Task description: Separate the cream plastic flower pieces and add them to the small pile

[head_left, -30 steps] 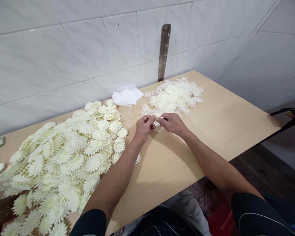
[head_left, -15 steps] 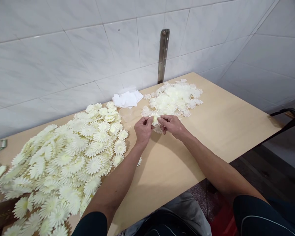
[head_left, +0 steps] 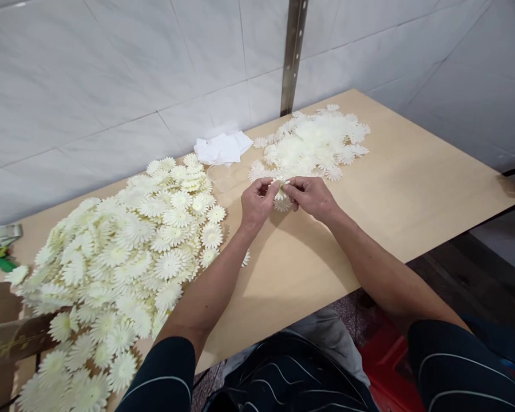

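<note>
A cream-coloured artificial flower (head_left: 280,193) is pinched between my two hands above the table. My left hand (head_left: 257,205) grips its left side with thumb and fingers, and my right hand (head_left: 312,196) grips its right side. The fingertips almost meet and cover part of the petals. Just beyond them lies a heap of thin pale petal pieces (head_left: 313,143). To the left of my left forearm spreads a much larger pile of cream artificial flowers (head_left: 129,246), many with yellowish centres.
White paper slips (head_left: 223,147) lie near the wall, with a clear round lid-like piece (head_left: 220,176) before them. A green-handled tool (head_left: 0,261) rests at the far left, above a cardboard box (head_left: 0,315). A metal upright (head_left: 293,57) stands against the tiled wall. Below is a red stool (head_left: 384,360).
The camera view has tilted down, so the table sits higher in the picture. My thumbs have come closer together over the flower, which both hands still hold.
</note>
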`<state>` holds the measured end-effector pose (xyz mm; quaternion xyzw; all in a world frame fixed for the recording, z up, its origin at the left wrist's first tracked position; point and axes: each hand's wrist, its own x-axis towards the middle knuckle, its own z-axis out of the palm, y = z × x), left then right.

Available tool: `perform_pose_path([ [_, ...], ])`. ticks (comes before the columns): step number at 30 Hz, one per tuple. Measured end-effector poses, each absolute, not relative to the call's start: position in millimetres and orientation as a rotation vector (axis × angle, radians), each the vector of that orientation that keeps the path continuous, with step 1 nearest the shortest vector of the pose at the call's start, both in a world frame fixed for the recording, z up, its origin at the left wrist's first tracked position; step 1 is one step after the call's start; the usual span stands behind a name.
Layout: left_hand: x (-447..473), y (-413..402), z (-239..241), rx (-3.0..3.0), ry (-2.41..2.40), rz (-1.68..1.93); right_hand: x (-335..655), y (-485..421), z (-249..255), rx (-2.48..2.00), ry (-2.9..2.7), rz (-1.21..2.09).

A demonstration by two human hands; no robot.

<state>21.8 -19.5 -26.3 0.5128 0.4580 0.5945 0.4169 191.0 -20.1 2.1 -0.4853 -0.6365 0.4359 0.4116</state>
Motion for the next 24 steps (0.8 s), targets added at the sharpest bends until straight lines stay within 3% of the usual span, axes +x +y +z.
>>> perform_pose_path([
  [11,18.8,-23.9,-17.6,1.281,1.303,1.5,177.4,-28.4,0.8,-1.193,-1.461,1.22],
  [24,25.0,-26.4,-13.5,1.143,1.107,1.313,181.4,-30.9,-1.3,-1.424,-1.672,0.787],
])
